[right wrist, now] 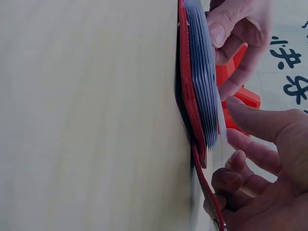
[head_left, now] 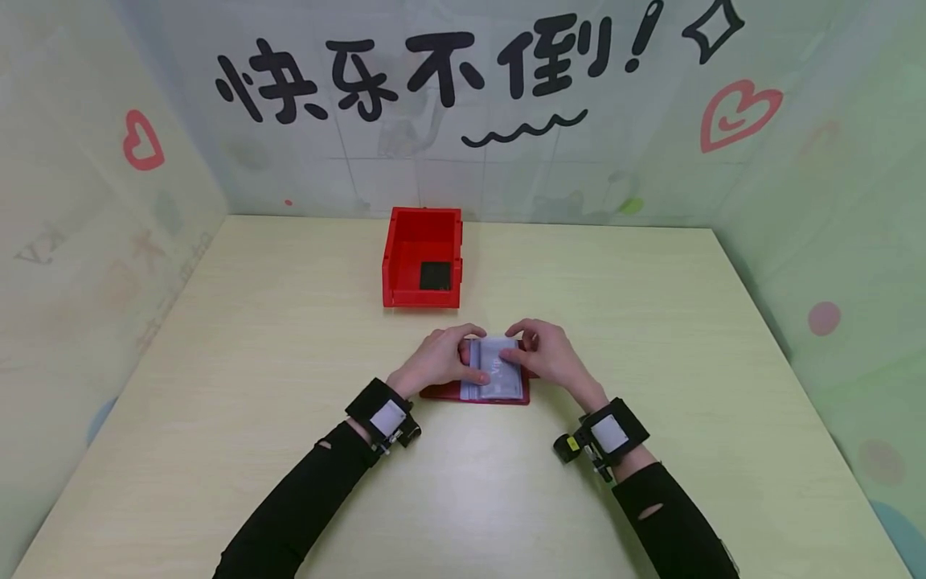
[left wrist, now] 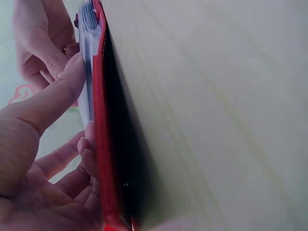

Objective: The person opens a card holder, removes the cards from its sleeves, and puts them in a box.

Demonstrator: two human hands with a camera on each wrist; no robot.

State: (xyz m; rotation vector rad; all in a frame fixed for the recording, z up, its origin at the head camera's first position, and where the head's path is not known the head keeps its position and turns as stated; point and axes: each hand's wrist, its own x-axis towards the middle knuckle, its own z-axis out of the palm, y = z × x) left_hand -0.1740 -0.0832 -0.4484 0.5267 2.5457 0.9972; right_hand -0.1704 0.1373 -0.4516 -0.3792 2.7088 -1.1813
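Observation:
A red card holder lies open on the table, its stack of clear plastic sleeves facing up. My left hand grips the holder at its left side, thumb across the sleeves and fingers at the far edge. The thumb presses on the sleeves in the left wrist view. From the right, my right hand pinches the top sleeve between thumb and index finger. The right wrist view shows that sleeve standing slightly apart from the fanned stack, with the red cover beneath.
Behind the hands stands a red open-front bin with a dark square in it. The pale table meets a printed backdrop at its far edge and at both sides.

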